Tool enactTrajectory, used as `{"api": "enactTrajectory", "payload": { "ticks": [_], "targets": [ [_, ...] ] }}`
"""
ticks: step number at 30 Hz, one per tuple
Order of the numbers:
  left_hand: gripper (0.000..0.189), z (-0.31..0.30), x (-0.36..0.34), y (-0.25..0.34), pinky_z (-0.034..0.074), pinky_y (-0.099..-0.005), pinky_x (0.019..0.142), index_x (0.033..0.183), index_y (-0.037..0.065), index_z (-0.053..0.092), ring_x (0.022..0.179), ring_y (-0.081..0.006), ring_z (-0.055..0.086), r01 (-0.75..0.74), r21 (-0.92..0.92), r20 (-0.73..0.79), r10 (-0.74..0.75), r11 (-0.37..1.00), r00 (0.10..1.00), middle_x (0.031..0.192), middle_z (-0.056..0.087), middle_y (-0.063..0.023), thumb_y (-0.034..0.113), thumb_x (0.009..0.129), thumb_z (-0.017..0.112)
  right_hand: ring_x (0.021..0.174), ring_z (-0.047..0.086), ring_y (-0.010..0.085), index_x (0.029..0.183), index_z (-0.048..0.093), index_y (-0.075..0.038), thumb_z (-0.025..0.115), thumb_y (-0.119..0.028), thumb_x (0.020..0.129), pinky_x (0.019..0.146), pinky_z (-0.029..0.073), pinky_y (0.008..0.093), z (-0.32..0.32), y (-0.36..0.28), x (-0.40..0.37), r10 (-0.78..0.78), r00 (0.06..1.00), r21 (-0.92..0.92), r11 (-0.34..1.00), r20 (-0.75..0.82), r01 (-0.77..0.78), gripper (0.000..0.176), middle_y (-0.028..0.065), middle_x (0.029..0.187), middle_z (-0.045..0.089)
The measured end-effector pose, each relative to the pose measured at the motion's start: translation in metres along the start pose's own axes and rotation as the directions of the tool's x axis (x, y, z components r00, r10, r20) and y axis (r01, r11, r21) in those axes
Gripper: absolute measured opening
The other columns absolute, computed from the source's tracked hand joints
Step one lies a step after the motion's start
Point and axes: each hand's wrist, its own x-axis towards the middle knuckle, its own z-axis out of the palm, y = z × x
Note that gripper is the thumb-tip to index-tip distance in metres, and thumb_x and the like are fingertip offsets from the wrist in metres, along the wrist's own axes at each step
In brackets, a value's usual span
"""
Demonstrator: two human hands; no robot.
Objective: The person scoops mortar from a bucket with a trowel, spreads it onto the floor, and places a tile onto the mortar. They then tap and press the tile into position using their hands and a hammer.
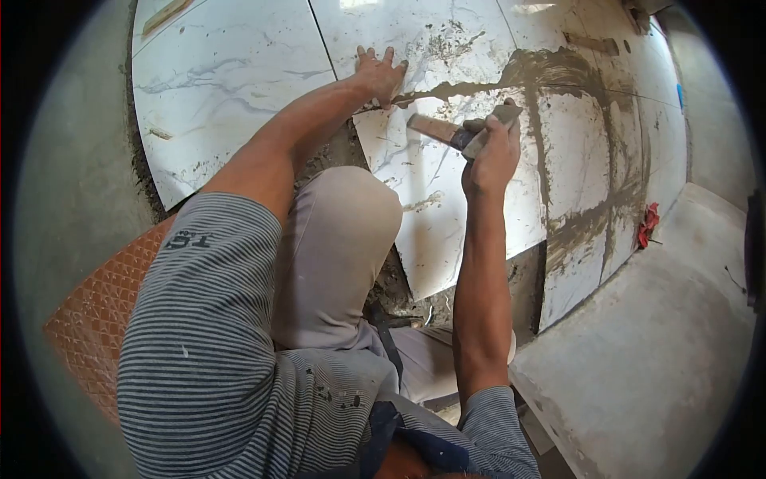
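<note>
My left hand (381, 78) lies with fingers spread on a white marbled floor tile (471, 28), close to a joint smeared with brown mortar. My right hand (493, 160) is closed around the head of what looks like a hammer (439, 129), its wooden handle pointing left. The hammer is over another white tile (431, 215) in front of my knee. That tile's near corner sits over rough, dark bedding, and its surface has specks of dirt.
Wet brown mortar (550, 68) streaks the tile joints at the right. A red scrap (648, 225) lies by the tiles' right edge, beside a grey concrete ledge (638, 335). A brown patterned sheet (96, 311) is at my left. Wood pieces (166, 16) rest on the tiles.
</note>
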Motion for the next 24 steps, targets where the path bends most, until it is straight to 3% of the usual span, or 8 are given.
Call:
{"api": "enactTrajectory", "payload": {
  "ticks": [4,6,12,14,15,20,23,24],
  "targets": [
    [0.109,0.010,0.003,-0.002,0.013,-0.0676,0.100,0.142,0.021,0.024,0.126,-0.0530,0.023,-0.006,0.021,-0.003,0.006,1.000,1.000,0.146,0.016,-0.0227,0.038,0.051,0.083,0.073,0.054,0.0157,0.131,0.033,0.004,0.045,-0.012,0.085,0.069,0.046,0.0266,0.003,0.000,-0.009,0.054,0.999,0.147,0.988,-0.008,-0.052,0.050,0.0090,0.082,0.055],
    [0.111,0.004,0.003,0.000,0.014,-0.0675,0.100,0.142,0.021,0.023,0.127,-0.0528,0.023,0.002,0.029,0.000,-0.002,1.000,1.000,0.146,0.016,-0.0222,0.038,0.051,0.083,0.073,0.054,0.0142,0.133,0.030,0.003,0.044,-0.011,0.085,0.068,0.046,0.0268,0.002,0.017,-0.001,0.078,0.995,-0.136,0.988,0.061,-0.069,0.052,0.0082,0.080,0.054],
    [0.111,0.012,0.005,-0.001,0.015,-0.0673,0.100,0.143,0.022,0.022,0.127,-0.0523,0.023,-0.004,0.037,0.007,0.004,0.999,1.000,0.147,0.015,-0.0210,0.038,0.052,0.083,0.073,0.052,0.0132,0.126,0.040,0.005,0.046,-0.012,0.085,0.066,0.044,0.0250,0.003,-0.003,-0.017,0.045,0.998,0.135,0.990,-0.052,-0.038,0.045,0.0079,0.082,0.053],
    [0.111,0.007,0.005,0.000,0.015,-0.0677,0.100,0.142,0.022,0.023,0.128,-0.0521,0.022,0.008,0.020,-0.014,-0.008,1.000,1.000,0.147,0.015,-0.0205,0.038,0.051,0.084,0.074,0.058,0.0191,0.123,0.041,0.000,0.045,-0.011,0.084,0.068,0.049,0.0313,-0.011,0.009,-0.005,0.000,1.000,-0.157,0.988,0.010,0.001,0.041,0.0090,0.084,0.055],
    [0.111,0.004,0.004,0.000,0.015,-0.0680,0.099,0.142,0.023,0.023,0.127,-0.0521,0.022,0.005,0.029,0.002,-0.005,1.000,1.000,0.147,0.015,-0.0206,0.038,0.051,0.084,0.075,0.058,0.0191,0.122,0.041,0.001,0.045,-0.011,0.084,0.070,0.048,0.0301,-0.018,-0.001,-0.006,0.094,0.995,-0.108,0.990,-0.023,-0.096,0.040,0.0106,0.080,0.057],
    [0.111,0.016,0.004,-0.002,0.016,-0.0686,0.098,0.142,0.025,0.023,0.126,-0.0525,0.024,-0.006,0.047,-0.010,0.006,0.999,1.000,0.147,0.014,-0.0207,0.039,0.050,0.084,0.071,0.058,0.0194,0.130,0.034,-0.002,0.044,-0.012,0.085,0.069,0.048,0.0305,-0.053,-0.007,-0.002,-0.015,0.990,-0.047,0.999,-0.137,0.009,0.047,0.0117,0.075,0.059],
    [0.112,0.004,0.010,0.001,0.017,-0.0690,0.098,0.142,0.025,0.023,0.126,-0.0528,0.024,0.000,0.051,-0.018,0.001,0.999,1.000,0.147,0.014,-0.0205,0.039,0.050,0.084,0.067,0.058,0.0200,0.131,0.033,-0.002,0.045,-0.014,0.085,0.063,0.048,0.0297,-0.069,-0.011,0.006,0.124,0.976,-0.027,0.991,-0.178,-0.131,0.049,0.0117,0.074,0.058],
    [0.112,0.005,0.008,0.000,0.017,-0.0692,0.097,0.142,0.025,0.022,0.126,-0.0530,0.023,0.003,0.050,0.014,-0.003,0.999,1.000,0.147,0.014,-0.0204,0.039,0.050,0.084,0.066,0.058,0.0202,0.131,0.033,-0.002,0.045,-0.013,0.086,0.062,0.049,0.0304,-0.080,-0.003,0.011,-0.027,0.986,-0.131,0.991,-0.162,0.005,0.048,0.0113,0.074,0.058]
  ]
}}
